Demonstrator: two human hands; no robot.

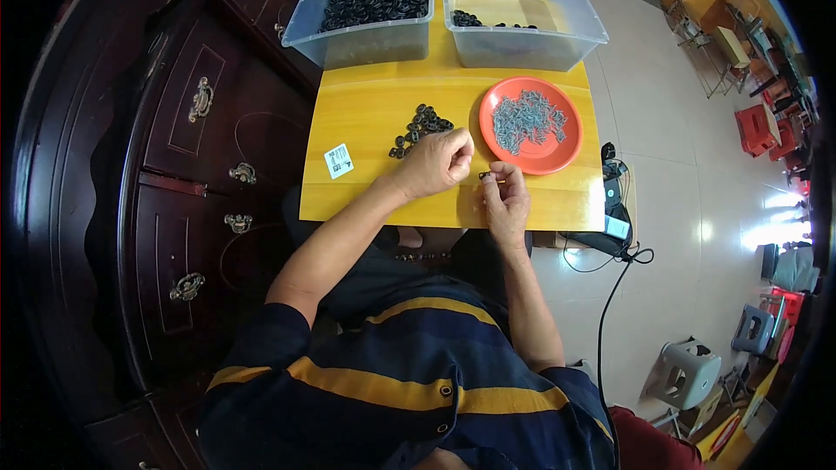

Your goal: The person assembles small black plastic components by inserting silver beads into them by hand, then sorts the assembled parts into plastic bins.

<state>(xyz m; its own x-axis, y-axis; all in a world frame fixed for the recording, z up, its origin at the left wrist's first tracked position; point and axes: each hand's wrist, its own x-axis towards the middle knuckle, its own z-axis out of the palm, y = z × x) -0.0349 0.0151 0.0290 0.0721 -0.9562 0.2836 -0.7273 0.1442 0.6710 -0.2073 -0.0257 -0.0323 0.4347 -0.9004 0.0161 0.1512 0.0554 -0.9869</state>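
Note:
My left hand (433, 163) is closed above the yellow table, beside a loose pile of small black plastic pieces with holes (424, 121). Whatever its curled fingers hold, if anything, is hidden. Just to its right, my right hand (508, 203) pinches one small black plastic piece (485, 175) between thumb and fingers. The two hands are close together but apart. Behind the right hand lies a round orange-red plate (558, 159) filled with many small grey screws (528, 119).
Two clear plastic bins stand at the table's far side: the left bin (353, 55) heaped with black pieces, the right bin (522, 54) with a few. A white label (338, 160) lies at left. Dark drawers (187, 104) flank the table; a black cable (604, 313) hangs at right.

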